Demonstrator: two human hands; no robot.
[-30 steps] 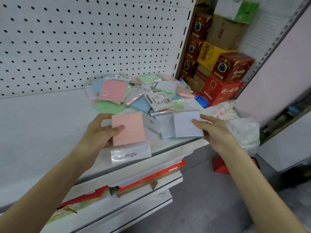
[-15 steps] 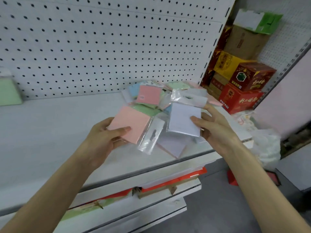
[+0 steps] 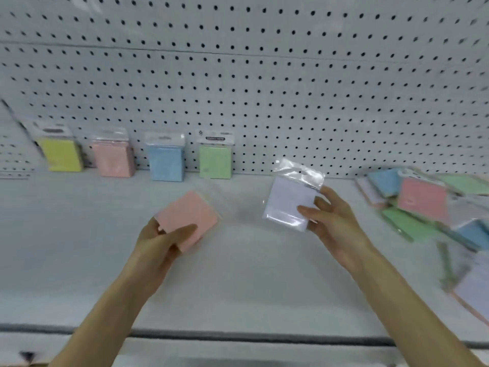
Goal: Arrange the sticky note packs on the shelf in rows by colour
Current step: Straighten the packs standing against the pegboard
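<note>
My left hand (image 3: 161,241) grips a pink sticky note pack (image 3: 189,217) above the middle of the white shelf (image 3: 238,282). My right hand (image 3: 330,221) pinches a pale lilac pack (image 3: 287,202) in a clear sleeve, a little to the right. Against the pegboard at the back left stand a yellow pack (image 3: 62,154), a pink pack (image 3: 113,158), a blue pack (image 3: 166,161) and a green pack (image 3: 215,160), upright, side by side. A loose heap of mixed packs (image 3: 428,205) lies at the right end of the shelf.
A white pegboard wall (image 3: 264,75) backs the shelf. The shelf's front edge (image 3: 238,336) runs across the bottom of the view. More packs, blurred, trail toward the lower right corner (image 3: 471,292).
The view has swung left, bringing the four upright packs into sight and pushing the heap to the right. Both hands, still holding their packs, have moved left, away from the heap.
</note>
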